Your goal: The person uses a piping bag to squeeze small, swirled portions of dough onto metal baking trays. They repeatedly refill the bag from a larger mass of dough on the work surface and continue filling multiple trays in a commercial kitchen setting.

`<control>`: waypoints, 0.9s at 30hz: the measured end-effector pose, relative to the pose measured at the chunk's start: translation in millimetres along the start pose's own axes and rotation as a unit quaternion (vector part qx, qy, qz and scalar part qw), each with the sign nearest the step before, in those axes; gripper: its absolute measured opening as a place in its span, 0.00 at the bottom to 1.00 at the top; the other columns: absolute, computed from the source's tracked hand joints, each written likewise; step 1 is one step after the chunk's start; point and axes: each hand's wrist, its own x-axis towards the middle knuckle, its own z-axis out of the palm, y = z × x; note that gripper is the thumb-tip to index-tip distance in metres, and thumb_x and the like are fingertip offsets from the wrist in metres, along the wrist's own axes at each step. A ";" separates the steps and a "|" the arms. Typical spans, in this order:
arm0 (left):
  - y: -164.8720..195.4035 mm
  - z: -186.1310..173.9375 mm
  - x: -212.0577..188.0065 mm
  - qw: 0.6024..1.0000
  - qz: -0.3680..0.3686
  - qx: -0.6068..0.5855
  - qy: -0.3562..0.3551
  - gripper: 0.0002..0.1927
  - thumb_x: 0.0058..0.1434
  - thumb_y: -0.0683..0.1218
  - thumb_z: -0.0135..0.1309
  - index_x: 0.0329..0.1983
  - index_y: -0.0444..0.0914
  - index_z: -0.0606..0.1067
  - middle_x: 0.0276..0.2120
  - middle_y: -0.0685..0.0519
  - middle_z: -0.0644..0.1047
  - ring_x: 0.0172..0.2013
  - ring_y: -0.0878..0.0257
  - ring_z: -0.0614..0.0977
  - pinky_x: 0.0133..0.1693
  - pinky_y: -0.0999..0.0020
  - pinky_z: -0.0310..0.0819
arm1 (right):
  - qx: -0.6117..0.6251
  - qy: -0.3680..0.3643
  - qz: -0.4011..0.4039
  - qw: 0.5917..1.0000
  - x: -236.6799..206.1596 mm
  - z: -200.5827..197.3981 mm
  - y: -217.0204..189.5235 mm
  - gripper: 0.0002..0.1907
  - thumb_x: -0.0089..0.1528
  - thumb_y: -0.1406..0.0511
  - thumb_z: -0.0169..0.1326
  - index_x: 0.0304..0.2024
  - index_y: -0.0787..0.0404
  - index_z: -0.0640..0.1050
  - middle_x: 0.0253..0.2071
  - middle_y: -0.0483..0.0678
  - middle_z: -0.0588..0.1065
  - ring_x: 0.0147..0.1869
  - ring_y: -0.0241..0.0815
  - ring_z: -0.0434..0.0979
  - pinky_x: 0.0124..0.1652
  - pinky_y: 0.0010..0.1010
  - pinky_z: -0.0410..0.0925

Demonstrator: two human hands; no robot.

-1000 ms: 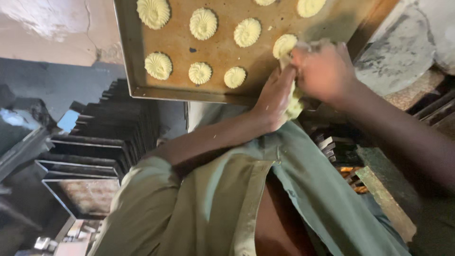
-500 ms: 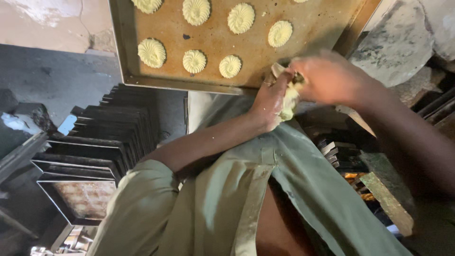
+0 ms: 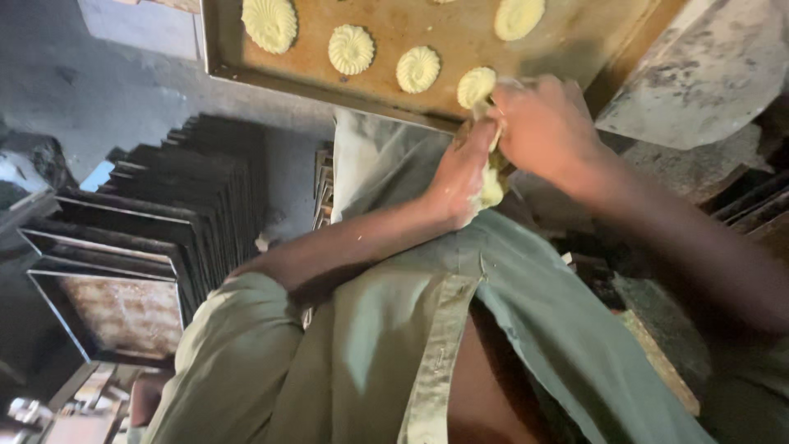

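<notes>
A brown metal baking tray (image 3: 575,37) carries pale swirled dough rounds (image 3: 351,49).

One head-worn camera looks steeply down the wearer's own front, close enough that the green garment (image 3: 362,353) fills the lower half of the frame. The view faces a baking tray (image 3: 394,33), which runs along the top edge and is cut off there. Just below the tray's near rim, both forearms enter from the bottom. Below and left of the tray stands a stack of dark trays (image 3: 148,214). There is no second view.
</notes>
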 end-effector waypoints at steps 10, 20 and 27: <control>-4.5 81.5 14.2 0.989 0.048 0.054 -0.131 0.19 0.70 0.56 0.50 0.53 0.38 0.72 0.42 0.50 0.77 0.38 0.60 0.82 0.39 0.63 0.79 | 0.357 0.305 -0.033 0.883 -118.8 -0.3 12.8 0.33 0.73 0.68 0.50 0.77 0.68 0.56 0.80 0.59 0.59 0.85 0.49 0.56 0.79 0.35 0.51; -20.8 122.9 45.1 0.954 -0.007 -0.104 -0.281 0.26 0.67 0.61 0.48 0.52 0.35 0.75 0.46 0.47 0.82 0.39 0.61 0.80 0.41 0.62 0.79 | 0.197 0.387 0.012 0.900 -164.1 43.2 24.2 0.32 0.65 0.73 0.50 0.73 0.65 0.66 0.77 0.65 0.61 0.82 0.60 0.63 0.76 0.34 0.60; -38.1 71.5 47.2 0.944 -0.190 0.081 -0.257 0.22 0.73 0.59 0.47 0.60 0.39 0.68 0.53 0.47 0.77 0.51 0.56 0.81 0.53 0.57 0.80 | 0.119 0.294 0.021 0.948 -127.1 -21.1 83.8 0.49 0.54 0.52 0.73 0.73 0.58 0.68 0.76 0.64 0.51 0.80 0.68 0.42 0.75 0.63 0.52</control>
